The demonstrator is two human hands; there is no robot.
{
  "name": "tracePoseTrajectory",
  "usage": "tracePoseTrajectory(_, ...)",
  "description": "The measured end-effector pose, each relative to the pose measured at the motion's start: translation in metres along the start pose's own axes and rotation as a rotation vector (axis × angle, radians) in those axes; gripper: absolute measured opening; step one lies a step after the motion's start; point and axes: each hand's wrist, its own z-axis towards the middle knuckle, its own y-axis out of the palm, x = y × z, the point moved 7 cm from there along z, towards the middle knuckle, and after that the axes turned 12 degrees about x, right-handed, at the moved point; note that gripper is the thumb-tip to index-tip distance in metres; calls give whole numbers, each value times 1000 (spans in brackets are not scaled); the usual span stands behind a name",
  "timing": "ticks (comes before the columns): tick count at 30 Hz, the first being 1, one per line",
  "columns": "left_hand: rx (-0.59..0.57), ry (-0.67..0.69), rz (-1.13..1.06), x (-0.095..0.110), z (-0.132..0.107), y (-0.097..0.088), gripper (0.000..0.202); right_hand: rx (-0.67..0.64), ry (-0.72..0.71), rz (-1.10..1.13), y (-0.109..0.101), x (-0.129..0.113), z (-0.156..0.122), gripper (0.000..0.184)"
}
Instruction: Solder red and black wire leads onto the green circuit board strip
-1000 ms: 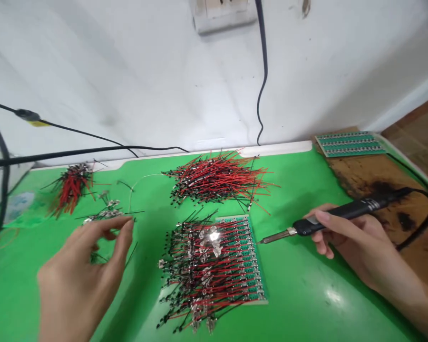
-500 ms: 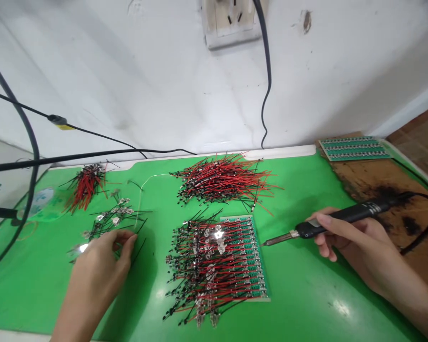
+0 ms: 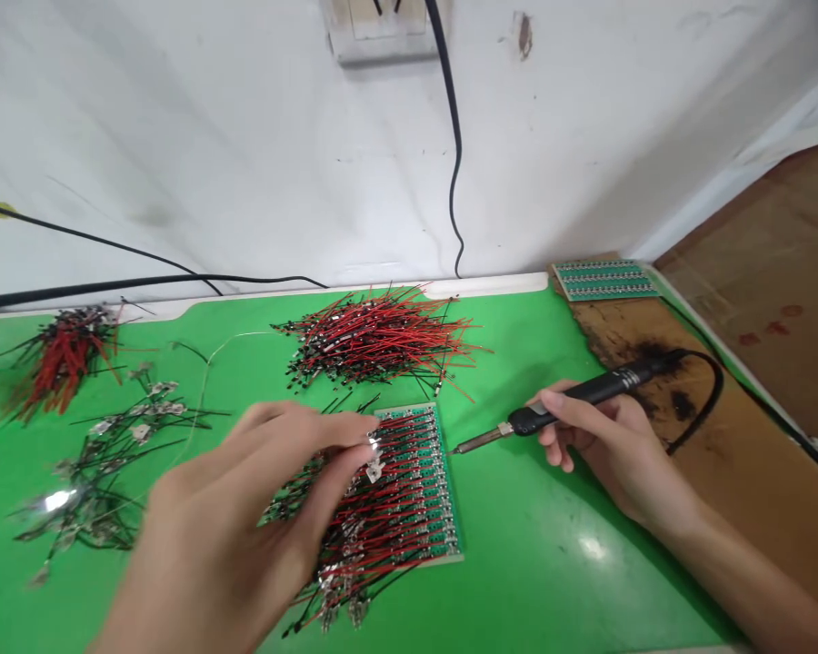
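My left hand [image 3: 245, 509] hovers over the left part of a green circuit board [image 3: 426, 481], covering many of the red and black wires laid across it. Its fingertips pinch a small clear LED [image 3: 374, 470] with dark leads just above the board's top edge. My right hand [image 3: 606, 445] grips a black soldering iron [image 3: 586, 392], whose metal tip [image 3: 473, 443] points left and stops just short of the board's right edge, apart from it.
A large heap of red and black wires [image 3: 374, 341] lies behind the board. Left of it are a smaller wire bundle [image 3: 61, 359] and loose LEDs with black leads [image 3: 109, 463]. A spare circuit panel [image 3: 603, 280] sits on a scorched brown board [image 3: 627, 363]. Cables run along the white wall [image 3: 211, 136].
My left hand has moved right from near the loose LEDs to over the board, with a small LED at its fingertips. The whole scene has shifted left in view. The iron stays in my right hand.
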Motion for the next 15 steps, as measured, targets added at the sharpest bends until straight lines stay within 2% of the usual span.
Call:
tracePoseTrajectory(2,-41,40,-138,6,10,25,14,-8,5,-5,0,0,1,43)
tracePoseTrajectory(5,-93,36,-207,0,14,48,16,-12,10,1,0,0,1,43)
tracePoseTrajectory(7,-115,24,-205,-4,11,53,18,-21,18,6,1,2,1,42)
tracePoseTrajectory(15,-120,-12,-108,-1,-2,55,13,2,5,3,-1,2,-3,39)
